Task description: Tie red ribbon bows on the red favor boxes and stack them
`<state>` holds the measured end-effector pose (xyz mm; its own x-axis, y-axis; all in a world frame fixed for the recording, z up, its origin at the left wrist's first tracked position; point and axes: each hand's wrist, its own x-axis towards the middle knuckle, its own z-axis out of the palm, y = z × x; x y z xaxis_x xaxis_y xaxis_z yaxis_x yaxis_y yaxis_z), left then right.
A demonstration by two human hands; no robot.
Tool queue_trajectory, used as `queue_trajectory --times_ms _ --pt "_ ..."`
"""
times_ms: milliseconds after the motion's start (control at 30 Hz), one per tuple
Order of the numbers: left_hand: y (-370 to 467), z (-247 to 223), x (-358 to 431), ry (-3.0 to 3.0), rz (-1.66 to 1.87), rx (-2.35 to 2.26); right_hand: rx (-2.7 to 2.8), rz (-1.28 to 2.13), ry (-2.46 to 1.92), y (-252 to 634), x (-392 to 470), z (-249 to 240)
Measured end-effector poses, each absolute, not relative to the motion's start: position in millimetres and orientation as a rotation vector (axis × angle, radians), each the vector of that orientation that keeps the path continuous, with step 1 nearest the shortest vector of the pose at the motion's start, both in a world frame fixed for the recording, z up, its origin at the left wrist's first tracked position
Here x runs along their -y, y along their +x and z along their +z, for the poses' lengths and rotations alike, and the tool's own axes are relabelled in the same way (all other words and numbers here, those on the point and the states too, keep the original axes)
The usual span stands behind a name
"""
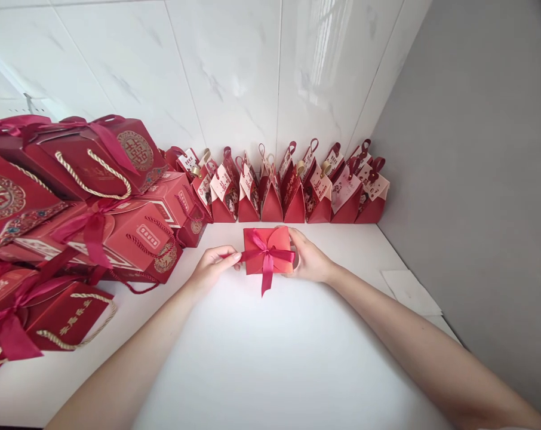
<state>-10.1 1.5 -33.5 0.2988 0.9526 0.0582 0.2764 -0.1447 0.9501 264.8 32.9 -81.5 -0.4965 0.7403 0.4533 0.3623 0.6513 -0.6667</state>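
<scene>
A small red gift box [254,265] is in the middle of the view, above the white table. A dark pink ribbon [267,260] crosses its front and is tied in a bow, with one tail hanging below the box. With thumb and fingers closed, my left hand [215,266] pinches the ribbon's left loop or end just beside the box. My right hand [310,258] grips the box by its right side, some fingers hidden behind it.
Larger red gift boxes [118,233] with rope handles and ribbons are stacked at the left. Several small peaked boxes [294,197] stand in rows against the tiled wall [234,65]. White sheets [411,292] lie at the right, along the grey panel [485,179].
</scene>
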Motion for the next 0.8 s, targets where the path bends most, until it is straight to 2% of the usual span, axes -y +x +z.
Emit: queue_trajectory --times_ms 200,400,567,667,800 --pt "-11 -42 -8 1.581 0.874 -1.276 2.151 0.609 -0.815 265 -30 -76" --pt "-12 -45 -10 1.565 1.266 -1.400 2.167 0.778 -0.746 257 -23 -74" --pt "-6 -24 10 2.096 1.512 -1.363 2.170 0.917 -0.646 251 -19 -69" --pt "-1 -19 19 2.404 1.540 -1.373 2.158 0.960 -0.646 251 -19 -66" --pt "2 -21 21 2.523 1.510 -1.392 2.162 0.976 -0.661 252 -19 -65"
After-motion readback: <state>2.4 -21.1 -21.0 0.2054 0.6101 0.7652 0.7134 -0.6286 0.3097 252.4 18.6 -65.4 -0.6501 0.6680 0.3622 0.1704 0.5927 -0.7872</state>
